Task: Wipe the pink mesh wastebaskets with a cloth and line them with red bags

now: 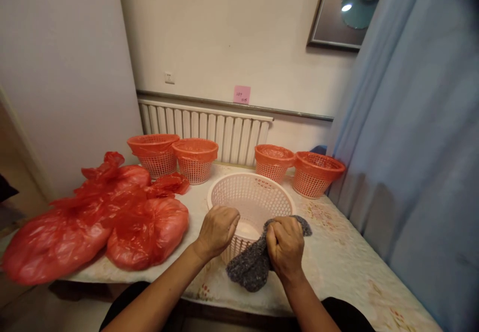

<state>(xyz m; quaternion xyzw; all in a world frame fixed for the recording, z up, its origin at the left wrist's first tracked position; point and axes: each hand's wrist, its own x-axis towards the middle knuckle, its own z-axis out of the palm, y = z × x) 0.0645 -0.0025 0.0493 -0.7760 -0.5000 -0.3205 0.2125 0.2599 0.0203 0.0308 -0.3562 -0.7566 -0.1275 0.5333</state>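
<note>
A large pale pink perforated basket [250, 185] stands upright on the cloth-covered table in front of me, with nothing visible inside it. My left hand [219, 228] is closed at its near left rim; whatever the curled fingers hold, if anything, is hidden. My right hand [286, 245] is clenched around a dark grey knitted cloth [249, 269] at the near right of the basket. One end of the cloth hangs down in front of the basket, and the other sticks out to the right past my knuckles.
Two small baskets with red bag liners [152, 145] [195, 148] stand back left, two more [274, 155] [320, 165] back right. Filled red plastic bags [149, 232] lie at left. Behind are a radiator [209, 127] and wall; a blue curtain [407, 122] hangs at right.
</note>
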